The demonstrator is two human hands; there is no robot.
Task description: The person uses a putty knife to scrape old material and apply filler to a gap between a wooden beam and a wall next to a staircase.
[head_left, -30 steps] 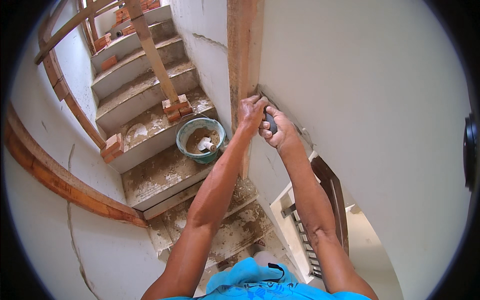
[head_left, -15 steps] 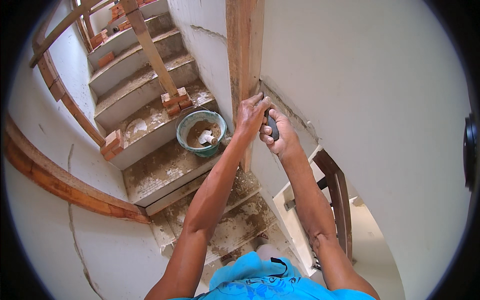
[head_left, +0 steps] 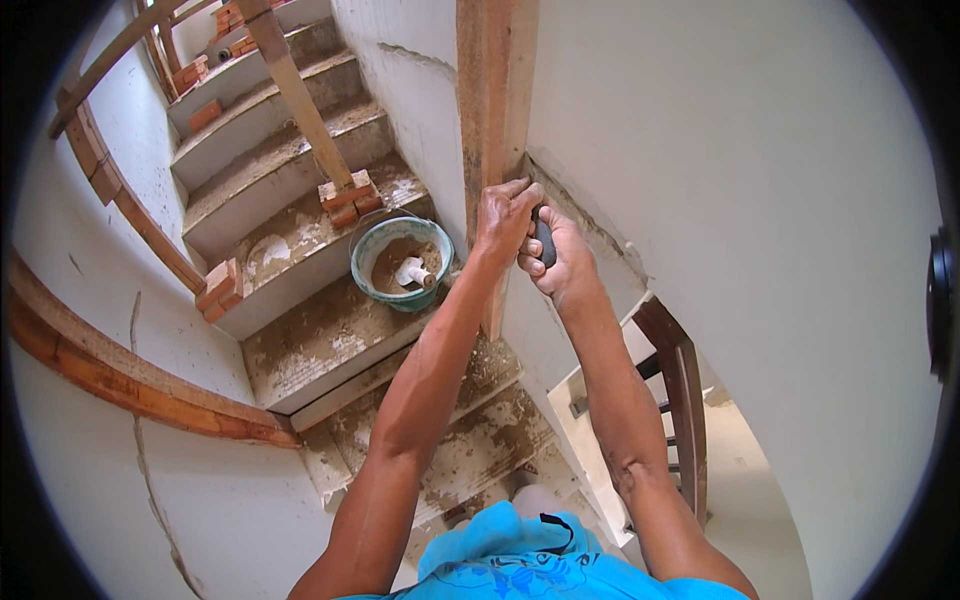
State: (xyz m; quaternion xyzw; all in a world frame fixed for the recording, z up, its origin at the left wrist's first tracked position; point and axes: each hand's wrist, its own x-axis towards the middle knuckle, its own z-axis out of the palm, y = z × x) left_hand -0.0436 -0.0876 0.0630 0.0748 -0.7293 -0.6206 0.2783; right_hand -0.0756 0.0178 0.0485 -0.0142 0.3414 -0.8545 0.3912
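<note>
My right hand (head_left: pixel 560 259) is wrapped round the black handle (head_left: pixel 545 243) of a tool, whose working end is hidden behind my fingers. Just beside it, my left hand (head_left: pixel 507 217) is closed with its fingers bent together at the tool's far end; what they pinch cannot be made out. Both hands are at the foot of a rough groove (head_left: pixel 590 222) in the white wall, against an upright wooden post (head_left: pixel 492 110). To the left, a green bucket (head_left: pixel 402 262) of brown mortar stands on a step, with a white-and-tan tool (head_left: pixel 415 273) lying in it.
Mortar-spattered stairs (head_left: pixel 310 325) curve up to the far left. A slanting timber prop (head_left: pixel 305 100) rests on stacked bricks (head_left: pixel 350 197), and more bricks (head_left: pixel 220 288) sit at the step's left end. Curved wooden rails (head_left: pixel 150 385) follow the left wall. A dark handrail (head_left: pixel 680 390) descends at the right.
The view has shifted slightly. Both hands stay together at the groove by the post, and the right hand keeps its hold on the black handle.
</note>
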